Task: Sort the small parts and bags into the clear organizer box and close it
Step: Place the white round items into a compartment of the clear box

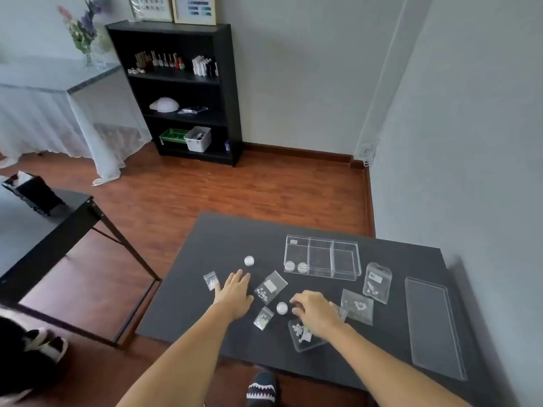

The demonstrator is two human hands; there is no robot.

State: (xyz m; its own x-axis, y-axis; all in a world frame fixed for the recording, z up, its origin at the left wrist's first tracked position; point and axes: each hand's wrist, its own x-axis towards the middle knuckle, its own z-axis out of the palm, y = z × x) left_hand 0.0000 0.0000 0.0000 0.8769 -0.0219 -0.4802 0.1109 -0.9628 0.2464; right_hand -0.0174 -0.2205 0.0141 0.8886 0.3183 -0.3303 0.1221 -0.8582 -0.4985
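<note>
The clear organizer box (345, 245) stands open on the black table (223, 239), with three compartments; two small round white jars (296, 267) sit in its left one. Its clear lid (435, 327) lies flat to the right. My left hand (235, 292) rests palm down, fingers spread, between a tiny bag (211, 280) and a larger bag (270, 287). A round jar (249, 260) sits just beyond it. My right hand (316, 311) hovers curled over a bag of white parts (302, 334), beside another round jar (282, 307); whether it grips anything is unclear.
More clear bags lie around: a small one (263, 318) near the front, a flat one (357, 306) and a zip pouch (377, 282) right of my right hand. A black side table (58, 227) stands to the left, a black bookshelf (179, 92) by the far wall.
</note>
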